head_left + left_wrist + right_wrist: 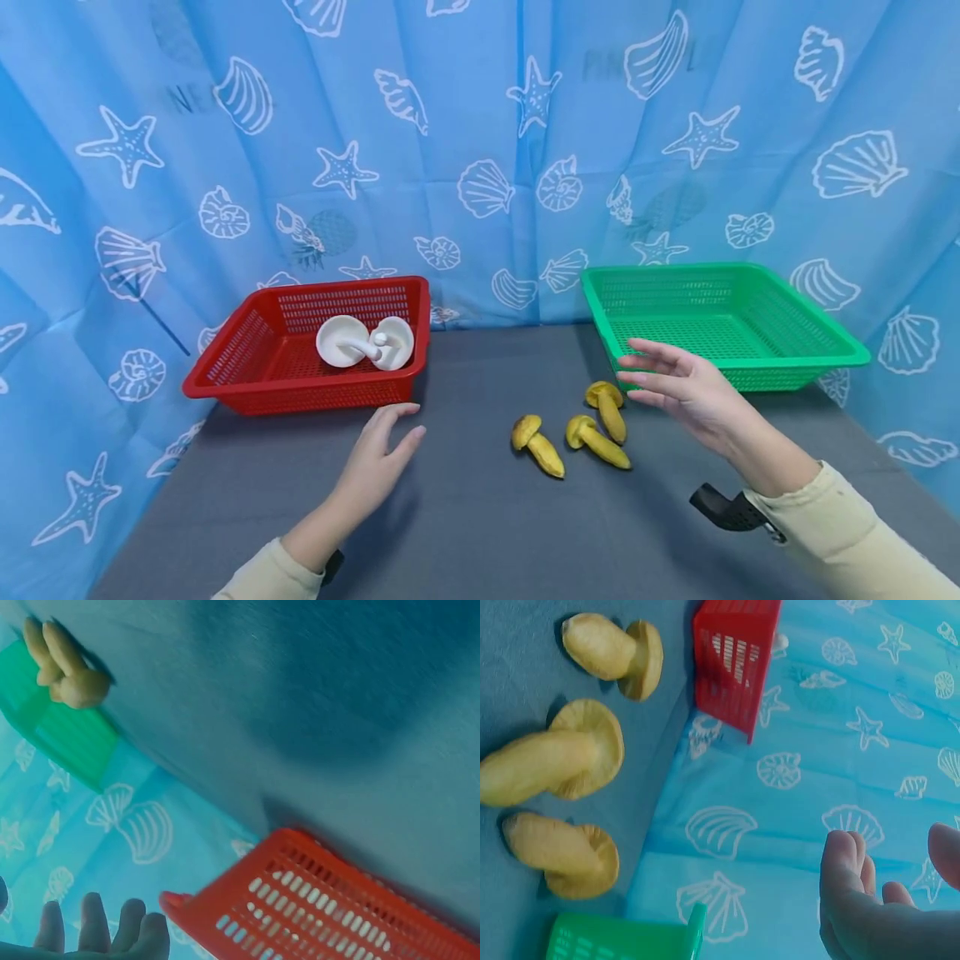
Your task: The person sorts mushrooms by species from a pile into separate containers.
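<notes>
Three yellow mushrooms lie on the grey table: a left one [546, 454], a middle one [606, 447] and a right one [612, 417]. My right hand [693, 396] hovers to their right, near the front of the green basket [750, 364], its fingers extended and holding nothing. In front of the red basket [300, 388] my left hand [373, 468] is raised over the table, likewise holding nothing, thumb apart from the fingers. Inside the red basket are two white mushrooms, one on the left [337, 337] and one on the right [399, 340], their stems crossing.
A blue curtain [480, 108] with white shells and starfish hangs behind the table. The grey tabletop [480, 533] stretches between the baskets and towards me. Dark straps show at both wrists, including a black mount [723, 508] under the right sleeve.
</notes>
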Tool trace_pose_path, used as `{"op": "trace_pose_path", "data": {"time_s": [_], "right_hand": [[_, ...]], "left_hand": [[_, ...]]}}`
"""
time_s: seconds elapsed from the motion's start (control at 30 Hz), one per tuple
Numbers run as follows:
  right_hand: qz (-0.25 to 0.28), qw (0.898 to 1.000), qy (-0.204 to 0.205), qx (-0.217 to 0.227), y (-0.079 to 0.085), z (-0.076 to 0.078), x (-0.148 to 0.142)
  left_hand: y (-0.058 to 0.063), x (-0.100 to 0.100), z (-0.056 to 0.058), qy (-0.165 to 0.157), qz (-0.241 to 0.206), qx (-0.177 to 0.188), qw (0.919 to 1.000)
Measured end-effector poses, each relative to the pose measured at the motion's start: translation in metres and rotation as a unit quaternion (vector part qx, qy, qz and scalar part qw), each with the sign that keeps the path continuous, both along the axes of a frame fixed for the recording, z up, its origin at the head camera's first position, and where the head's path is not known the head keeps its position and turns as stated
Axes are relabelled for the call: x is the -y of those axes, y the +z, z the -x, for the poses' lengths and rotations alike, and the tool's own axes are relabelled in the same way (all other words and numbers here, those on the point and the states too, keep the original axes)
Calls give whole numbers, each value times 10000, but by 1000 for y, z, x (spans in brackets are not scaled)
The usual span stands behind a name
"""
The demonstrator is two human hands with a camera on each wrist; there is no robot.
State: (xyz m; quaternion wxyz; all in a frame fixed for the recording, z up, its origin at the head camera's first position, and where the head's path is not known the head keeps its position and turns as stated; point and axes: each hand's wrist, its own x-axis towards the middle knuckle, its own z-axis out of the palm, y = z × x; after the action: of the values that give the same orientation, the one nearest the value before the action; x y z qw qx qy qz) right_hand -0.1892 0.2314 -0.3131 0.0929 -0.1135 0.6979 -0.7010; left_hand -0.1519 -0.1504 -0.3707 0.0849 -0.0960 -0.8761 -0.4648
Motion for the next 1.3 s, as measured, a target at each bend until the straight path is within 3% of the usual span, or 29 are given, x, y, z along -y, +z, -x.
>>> {"op": "trace_pose_path", "data": {"time_s": [0.23,0.5,0.63,0.77,0.97,1.03,1.2,1.3], "right_hand": [[-959,9939,-339,-416,-4,-5,-13],[-1546,9837,-680,-623,-13,-10,-29],[-2222,9670,-747,-995,-16,-9,-36],[-3074,9372,-786,-1451,-16,-5,-40],[-3945,8968,-729,-1863,-19,3,-46],[-4235,8792,-709,-2066,-21,7,-49],[-5169,8068,-916,-2711,-35,19,-57],[-5688,7564,-1098,-3038,-43,26,-63]], "left_hand": [[0,-16,-7,-138,-402,704,9966],[-4,-39,-15,-670,-795,1192,9874],[-5,-45,-16,-866,-1105,1519,9784],[-6,-50,-16,-868,-1338,1796,9707],[-2,-56,-13,-682,-1535,2267,9594],[-1,-58,-12,-672,-1624,2446,9536],[-3,-63,-8,-760,-2008,2884,9331],[-4,-67,-6,-792,-2250,3088,9207]]}}
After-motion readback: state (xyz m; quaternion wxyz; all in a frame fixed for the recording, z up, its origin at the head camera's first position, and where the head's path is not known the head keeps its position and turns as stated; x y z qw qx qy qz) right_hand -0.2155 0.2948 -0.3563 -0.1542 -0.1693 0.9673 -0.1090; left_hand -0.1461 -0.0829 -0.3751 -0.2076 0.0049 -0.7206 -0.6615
